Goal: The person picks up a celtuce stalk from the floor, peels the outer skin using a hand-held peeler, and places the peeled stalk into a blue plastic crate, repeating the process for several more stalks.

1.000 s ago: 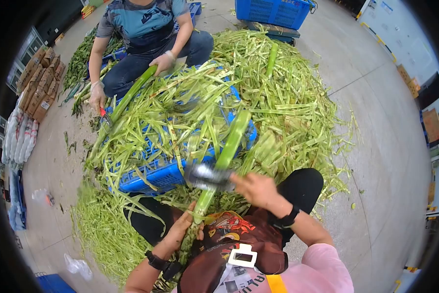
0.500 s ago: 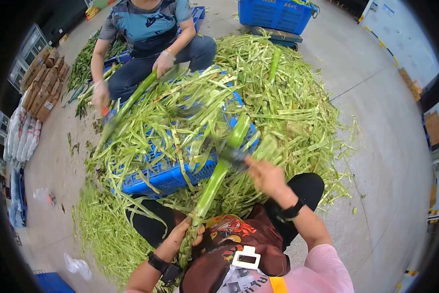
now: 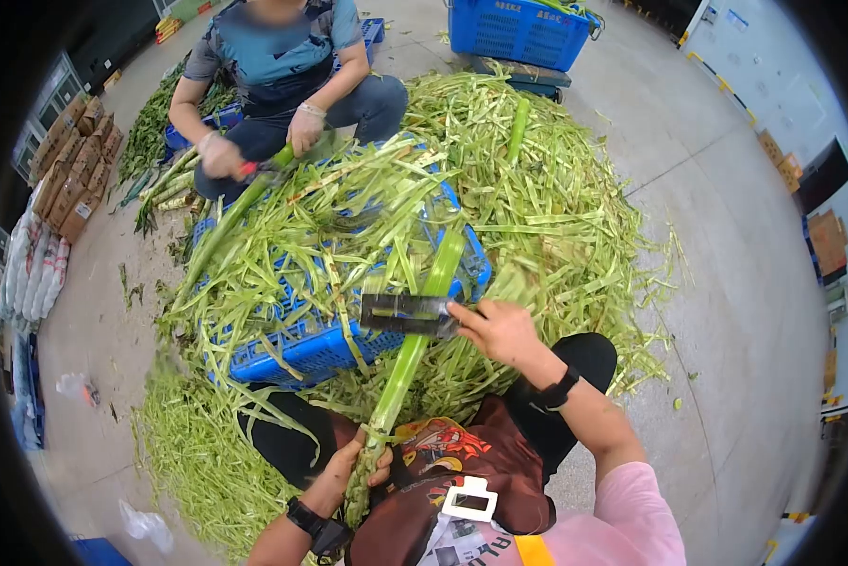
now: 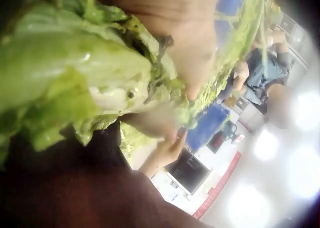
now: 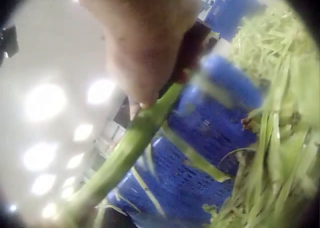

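Note:
My left hand [image 3: 347, 462] grips the leafy lower end of a long green celtuce stalk [image 3: 407, 368], which slants up and away from my lap. In the left wrist view, ragged leaf stubs [image 4: 95, 43] surround this end beside the fingers. My right hand [image 3: 501, 332] holds a wide dark peeler [image 3: 400, 313] by one end, its flat body lying across the stalk about halfway up. The right wrist view shows that hand [image 5: 145, 53] over the smooth green stem [image 5: 132, 145], with most of the peeler hidden.
Before me a blue crate [image 3: 297, 351] lies under heaped green peelings [image 3: 556, 222]. Opposite, a seated person [image 3: 282, 66] works another stalk [image 3: 240, 212] with a red-handled tool. A blue crate [image 3: 514, 38] stands behind; stacked cartons [image 3: 70, 179] are at left.
The peeler slid up the stalk, then came back down toward me. My left hand kept its grip. Across from me, the other person's tool hand moved up the other stalk.

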